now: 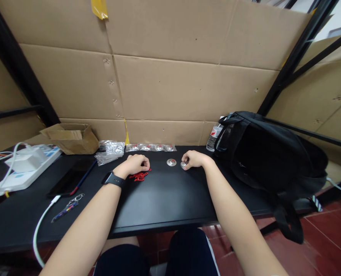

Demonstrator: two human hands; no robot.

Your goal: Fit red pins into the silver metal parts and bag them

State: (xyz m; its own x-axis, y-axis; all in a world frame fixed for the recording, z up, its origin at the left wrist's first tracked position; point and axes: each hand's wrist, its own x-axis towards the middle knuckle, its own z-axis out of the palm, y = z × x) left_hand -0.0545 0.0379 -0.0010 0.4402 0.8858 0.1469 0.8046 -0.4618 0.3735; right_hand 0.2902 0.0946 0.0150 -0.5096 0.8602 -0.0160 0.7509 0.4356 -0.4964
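Note:
My left hand (136,165), with a dark watch on the wrist, is closed at the small pile of red cords (139,176). A bit of red cord shows at its fingertips; the rest of the grip is hidden. My right hand (194,158) pinches the edge of a small domed metal disc, like a finger cymbal (183,165), at the tabletop. Just left of it, a second finger cymbal (171,162) lies flat on the black table (164,203). Behind them, several more shiny discs in clear wrappers (150,147) form a row along the cardboard wall.
Crumpled clear plastic bags (110,152) and an open cardboard box (72,138) stand back left. Nearer are a phone (72,178), keyring (68,207) and white power strip (27,172). On the right are a water bottle (213,137) and black backpack (274,157).

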